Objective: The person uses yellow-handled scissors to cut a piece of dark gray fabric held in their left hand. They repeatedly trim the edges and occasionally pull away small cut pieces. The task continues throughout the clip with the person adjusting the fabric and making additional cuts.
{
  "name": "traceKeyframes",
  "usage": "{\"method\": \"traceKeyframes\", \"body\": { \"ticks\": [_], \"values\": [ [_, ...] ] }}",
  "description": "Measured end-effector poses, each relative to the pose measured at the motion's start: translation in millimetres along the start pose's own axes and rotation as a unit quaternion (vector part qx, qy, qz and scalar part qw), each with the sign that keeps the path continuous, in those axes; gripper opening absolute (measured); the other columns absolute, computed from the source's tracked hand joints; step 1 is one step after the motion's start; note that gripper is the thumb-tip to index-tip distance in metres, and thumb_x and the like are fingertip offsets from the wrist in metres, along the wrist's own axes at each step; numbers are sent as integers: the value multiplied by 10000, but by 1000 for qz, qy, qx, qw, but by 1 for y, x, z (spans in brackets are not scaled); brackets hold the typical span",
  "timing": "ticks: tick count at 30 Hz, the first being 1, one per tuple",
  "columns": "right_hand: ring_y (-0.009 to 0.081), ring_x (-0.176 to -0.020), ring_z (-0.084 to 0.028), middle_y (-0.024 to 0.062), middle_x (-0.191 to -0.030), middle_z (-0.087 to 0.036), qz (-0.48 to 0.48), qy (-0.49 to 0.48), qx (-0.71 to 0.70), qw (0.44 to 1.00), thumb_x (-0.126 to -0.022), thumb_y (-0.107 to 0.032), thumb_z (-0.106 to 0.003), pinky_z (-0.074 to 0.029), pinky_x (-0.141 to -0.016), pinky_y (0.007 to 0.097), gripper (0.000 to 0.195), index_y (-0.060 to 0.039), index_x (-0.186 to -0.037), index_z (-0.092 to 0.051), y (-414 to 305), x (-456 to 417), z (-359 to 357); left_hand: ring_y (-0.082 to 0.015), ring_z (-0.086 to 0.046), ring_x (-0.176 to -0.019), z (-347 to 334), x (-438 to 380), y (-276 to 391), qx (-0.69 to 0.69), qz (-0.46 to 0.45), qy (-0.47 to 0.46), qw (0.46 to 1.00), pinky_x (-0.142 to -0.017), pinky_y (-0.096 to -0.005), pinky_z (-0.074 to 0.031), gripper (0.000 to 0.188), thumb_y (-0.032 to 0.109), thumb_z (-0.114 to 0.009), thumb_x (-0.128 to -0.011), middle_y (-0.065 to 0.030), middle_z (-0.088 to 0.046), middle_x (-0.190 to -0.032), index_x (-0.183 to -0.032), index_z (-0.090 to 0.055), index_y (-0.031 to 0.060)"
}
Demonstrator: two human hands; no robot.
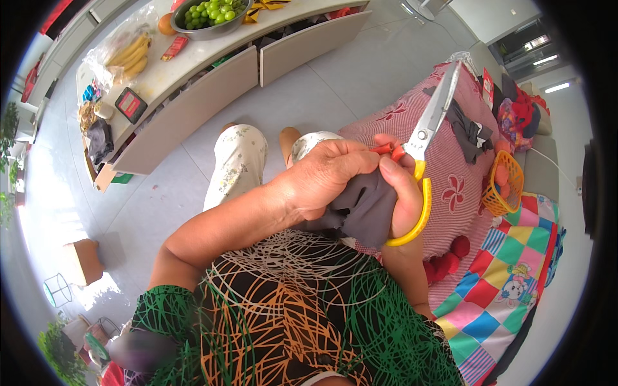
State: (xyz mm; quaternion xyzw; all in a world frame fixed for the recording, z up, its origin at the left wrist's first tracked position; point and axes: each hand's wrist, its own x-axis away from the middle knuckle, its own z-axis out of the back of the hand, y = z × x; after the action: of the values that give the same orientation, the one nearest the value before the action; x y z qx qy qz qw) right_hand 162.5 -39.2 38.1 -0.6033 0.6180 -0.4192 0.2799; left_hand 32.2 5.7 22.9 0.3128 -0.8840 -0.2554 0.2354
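My left hand [330, 169] reaches across from the left, its thumb and fingers pinched together. Dark grey cloth [369, 207] hangs in folds beneath it, between both hands. At the fingertips sits a small red piece [383, 148], perhaps a cord or strip; its exact kind is unclear. My right hand [405, 193] holds large scissors [425, 137] with yellow handles. Their metal blades look closed and point up and to the right. The right thumb presses near the left fingertips, against the cloth. Part of the right fingers is hidden behind the scissors and cloth.
A pink patterned cover [405, 120] spreads to the right, bearing grey scraps [470, 135], red balls [444, 265] and a yellow basket [504, 186]. A white cabinet [193, 113] with open drawers stands ahead, carrying bananas [130, 55] and a bowl of grapes [181, 26].
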Motion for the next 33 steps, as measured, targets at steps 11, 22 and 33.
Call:
{"method": "traceKeyframes", "body": {
  "ticks": [11, 22, 33],
  "values": [
    [201, -943, -528, 116, -997, -544, 9, 67, -17, 998, -796, -174, -530, -421, -860, 323, 359, -15, -1113, -477, -3, 4, -10, -107, -548, -675, -10, 1, -8, 183, -20, 111, 977, -638, -285, -499, 98, 125, -608, -810, -9, -569, -758, -746, -567, 63],
    [150, -893, -500, 77, -972, -522, 50, 41, 37, 997, -811, -166, -579, -409, -820, 288, 380, 1, -1141, -490, -8, -2, 4, -73, -512, -591, 16, -1, 6, -1, -18, 10, 1000, -562, -218, -451, 165, 158, -683, -824, 34, -542, -666, -741, -569, 71],
    [114, -787, -518, 27, -861, -552, 116, 73, 292, 947, -823, -191, -664, -409, -723, 232, 409, 16, -1150, -530, -6, -6, 21, -80, -589, -721, 27, -1, 6, -19, -35, -29, 999, -664, -228, -491, 83, 53, -684, -828, -10, -636, -802, -885, -639, 13]
  ]
}}
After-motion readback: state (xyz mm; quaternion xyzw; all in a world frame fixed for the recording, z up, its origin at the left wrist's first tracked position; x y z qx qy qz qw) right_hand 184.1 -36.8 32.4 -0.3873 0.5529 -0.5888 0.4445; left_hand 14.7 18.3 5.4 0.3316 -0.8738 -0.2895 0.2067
